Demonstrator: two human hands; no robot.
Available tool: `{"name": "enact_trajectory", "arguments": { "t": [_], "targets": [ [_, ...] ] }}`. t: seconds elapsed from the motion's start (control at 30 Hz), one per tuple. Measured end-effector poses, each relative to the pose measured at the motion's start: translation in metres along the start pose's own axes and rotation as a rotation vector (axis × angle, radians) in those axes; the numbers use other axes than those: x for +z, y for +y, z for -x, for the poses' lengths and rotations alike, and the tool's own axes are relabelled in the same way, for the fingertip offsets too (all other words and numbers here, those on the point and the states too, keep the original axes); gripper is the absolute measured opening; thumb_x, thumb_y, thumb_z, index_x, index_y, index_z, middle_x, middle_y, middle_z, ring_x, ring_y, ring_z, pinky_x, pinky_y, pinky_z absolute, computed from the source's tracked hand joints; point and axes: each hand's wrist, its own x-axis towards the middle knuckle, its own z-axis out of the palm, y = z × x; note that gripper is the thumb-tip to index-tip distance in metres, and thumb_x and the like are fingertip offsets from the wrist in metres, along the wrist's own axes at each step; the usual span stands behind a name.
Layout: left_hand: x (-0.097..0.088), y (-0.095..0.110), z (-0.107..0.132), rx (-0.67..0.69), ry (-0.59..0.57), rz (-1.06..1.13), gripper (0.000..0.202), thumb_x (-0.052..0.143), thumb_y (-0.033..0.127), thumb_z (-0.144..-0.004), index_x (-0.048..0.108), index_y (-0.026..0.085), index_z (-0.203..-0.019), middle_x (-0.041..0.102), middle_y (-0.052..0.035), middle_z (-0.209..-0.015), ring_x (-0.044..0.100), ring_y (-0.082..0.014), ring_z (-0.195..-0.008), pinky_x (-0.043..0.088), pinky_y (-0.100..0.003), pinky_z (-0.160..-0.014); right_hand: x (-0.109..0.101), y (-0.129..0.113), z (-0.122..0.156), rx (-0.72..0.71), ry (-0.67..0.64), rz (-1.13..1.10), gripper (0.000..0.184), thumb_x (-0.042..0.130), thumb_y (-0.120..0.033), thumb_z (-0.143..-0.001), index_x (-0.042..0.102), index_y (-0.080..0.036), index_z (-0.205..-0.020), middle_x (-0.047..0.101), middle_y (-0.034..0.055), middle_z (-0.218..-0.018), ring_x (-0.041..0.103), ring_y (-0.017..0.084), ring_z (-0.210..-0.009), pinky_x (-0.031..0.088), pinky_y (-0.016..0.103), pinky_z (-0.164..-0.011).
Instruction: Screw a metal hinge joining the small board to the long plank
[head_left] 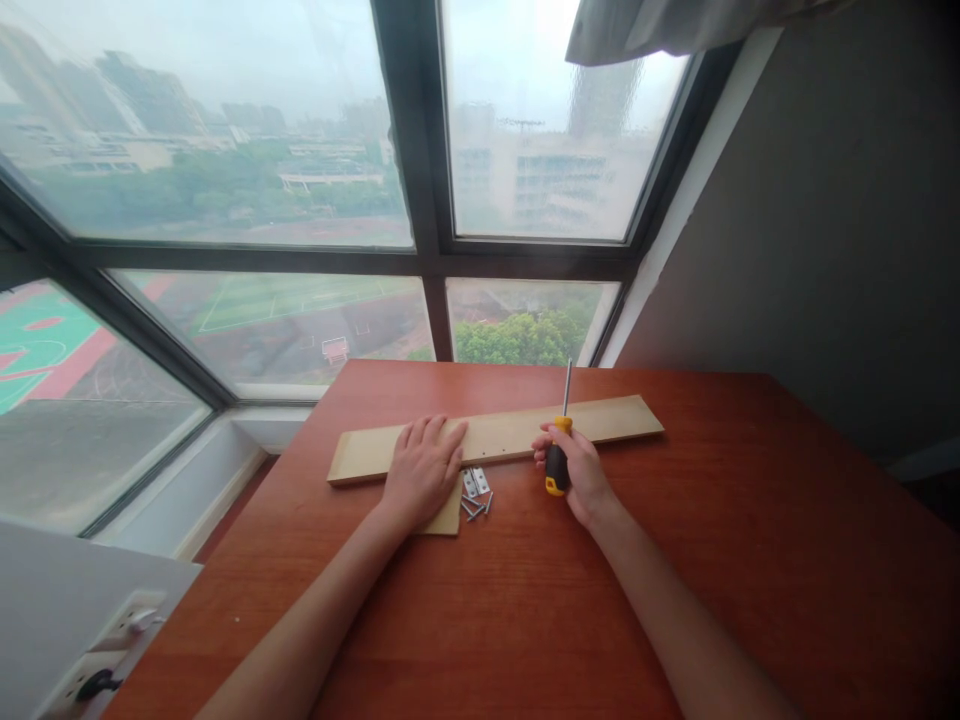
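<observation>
A long pale wooden board (510, 430) lies across the table, slightly slanted. My left hand (426, 462) rests flat on its left half with the fingers stretched out. Under that hand and wrist, a smaller wooden piece (448, 518) shows only in part. My right hand (581, 468) is wrapped round the yellow and black handle of a screwdriver (557, 462), whose metal shaft points up and away. Between my hands lie a silver hinge (475, 482) and several loose screws (475, 506), close to the board's near edge. Small dark holes mark that edge.
Everything lies on a reddish-brown wooden table (480, 620). Large dark-framed windows (431, 262) stand behind its far edge, with a grey wall (817, 230) on the right. At the lower left are wall sockets (94, 668) with a black plug (97, 684).
</observation>
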Motion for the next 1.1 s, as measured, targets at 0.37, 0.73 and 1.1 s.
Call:
{"name": "enact_trajectory", "arguments": {
  "t": [0.37,0.73,1.1],
  "targets": [
    [0.008,0.047,-0.018,0.049,0.043,0.109,0.041,0.04,0.035,-0.095,0.053,0.03,-0.134,0.049,-0.0093,-0.139,0.04,-0.0301,-0.127,0.027,-0.051,-0.109,-0.002,-0.003,-0.003,-0.05,0.001,0.053,0.023,0.057,-0.034,-0.092,0.06,-0.014,-0.104,0.062,0.0006,-0.087,0.058,0.009,-0.065,0.051,0.024,-0.057],
    [0.007,0.042,-0.018,0.068,0.02,0.123,0.042,0.037,0.036,-0.096,0.051,0.031,-0.136,0.049,-0.0083,-0.14,0.04,-0.0282,-0.13,0.026,-0.048,-0.11,-0.002,-0.004,-0.001,-0.074,-0.014,0.081,0.022,0.058,-0.033,-0.092,0.06,-0.014,-0.103,0.062,0.0001,-0.085,0.057,0.008,-0.063,0.051,0.023,-0.056],
    [0.005,0.01,-0.025,0.083,-0.036,0.118,0.043,0.036,0.037,-0.096,0.048,0.03,-0.137,0.051,-0.0081,-0.137,0.041,-0.0273,-0.129,0.025,-0.047,-0.11,-0.002,-0.009,0.002,-0.126,-0.009,0.046,0.028,0.07,-0.041,-0.078,0.059,-0.018,-0.091,0.066,-0.0005,-0.068,0.059,0.012,-0.056,0.047,0.024,-0.052]
  ]
}}
